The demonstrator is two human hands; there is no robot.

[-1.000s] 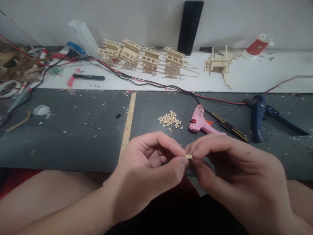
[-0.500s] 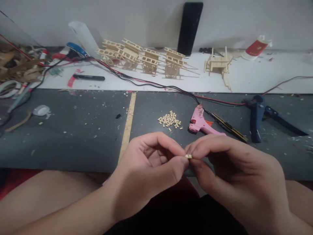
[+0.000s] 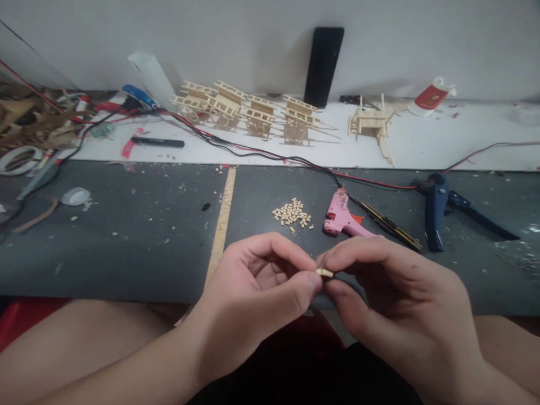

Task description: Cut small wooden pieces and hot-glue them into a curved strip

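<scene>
My left hand [image 3: 257,298] and my right hand [image 3: 392,298] meet fingertip to fingertip over the near edge of the dark work mat [image 3: 126,236]. Between their pinched thumbs and forefingers sits a tiny pale wooden piece [image 3: 324,273]. Both hands are closed on it. A small heap of similar wooden bits [image 3: 292,214] lies on the mat just beyond my hands. A pink glue gun [image 3: 343,220] lies to the right of that heap.
Several small wooden cart models [image 3: 248,112] stand in a row on the white board at the back, one more [image 3: 371,122] to their right. A blue tool [image 3: 436,211] lies at right, a black phone [image 3: 323,64] leans on the wall, wires cross the table, clutter sits at far left.
My hands stay pinched together on the wooden piece, which has turned a little between the fingertips. The view has tilted slightly, so the table things sit lower in the frame.
</scene>
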